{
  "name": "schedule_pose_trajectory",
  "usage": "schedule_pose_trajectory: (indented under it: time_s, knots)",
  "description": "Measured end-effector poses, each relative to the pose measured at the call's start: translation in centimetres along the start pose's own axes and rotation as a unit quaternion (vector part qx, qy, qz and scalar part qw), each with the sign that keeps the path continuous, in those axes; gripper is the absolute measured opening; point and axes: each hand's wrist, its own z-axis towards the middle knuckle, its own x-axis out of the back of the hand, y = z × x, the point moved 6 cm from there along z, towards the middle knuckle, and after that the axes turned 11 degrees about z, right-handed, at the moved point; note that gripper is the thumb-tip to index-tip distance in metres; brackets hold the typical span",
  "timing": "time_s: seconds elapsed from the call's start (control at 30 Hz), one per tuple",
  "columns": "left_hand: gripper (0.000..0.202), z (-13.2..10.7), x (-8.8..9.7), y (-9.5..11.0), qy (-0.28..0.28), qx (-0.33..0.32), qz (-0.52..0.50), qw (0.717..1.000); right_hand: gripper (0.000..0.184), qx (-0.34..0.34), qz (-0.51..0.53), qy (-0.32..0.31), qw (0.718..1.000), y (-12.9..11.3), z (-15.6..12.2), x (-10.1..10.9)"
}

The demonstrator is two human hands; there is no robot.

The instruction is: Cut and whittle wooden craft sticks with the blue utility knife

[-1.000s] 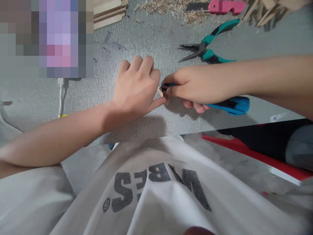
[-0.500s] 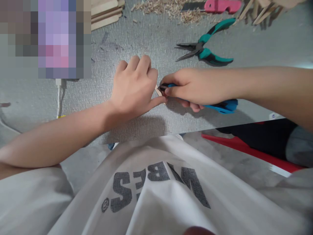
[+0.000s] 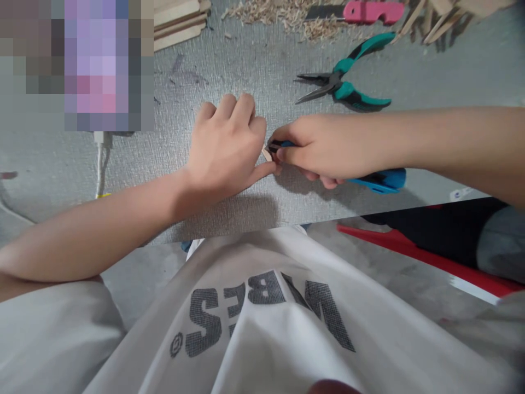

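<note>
My left hand (image 3: 225,150) rests knuckles-up on the grey table (image 3: 246,71), its fingers curled round a small pale wooden piece (image 3: 267,154) whose tip shows at the thumb side. My right hand (image 3: 324,150) is wrapped round a blue-handled cutter (image 3: 383,179). The cutter's dark front end touches the wooden piece, right beside my left thumb. Most of the wooden piece is hidden under my left hand.
Teal-handled pliers (image 3: 342,85) lie open beyond my right hand. A pink-handled knife (image 3: 369,11) and wood shavings (image 3: 283,13) sit at the far edge, with flat wooden sticks (image 3: 178,22) at the far left. A white cable (image 3: 99,164) runs at the left.
My hands stay where they were on the wooden piece. The blue cutter's rear end dipped closer to my hand and has come back out a little to the right.
</note>
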Motion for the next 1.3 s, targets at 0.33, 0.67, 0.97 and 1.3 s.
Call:
schedule_pose_trajectory:
  time_s: [0.33,0.67,0.97,1.3]
  knots:
    - [0.055,0.34,-0.64,-0.46,0.014,-0.009,-0.018,1.000,0.023,-0.002,0.063,0.007,0.998,1.03,0.44,-0.55]
    - [0.056,-0.05,-0.60,-0.58,0.040,-0.024,-0.016,0.999,0.032,-0.004,0.053,-0.003,0.999,0.69,0.01,-0.18]
    - [0.041,-0.05,-0.11,-0.06,0.008,-0.006,-0.001,1.000,0.028,-0.029,0.056,-0.008,0.998,0.75,-0.08,-0.31]
    - [0.046,-0.18,-0.12,-0.22,0.016,-0.009,0.003,1.000,0.029,0.001,0.016,-0.003,1.000,0.67,-0.01,-0.20]
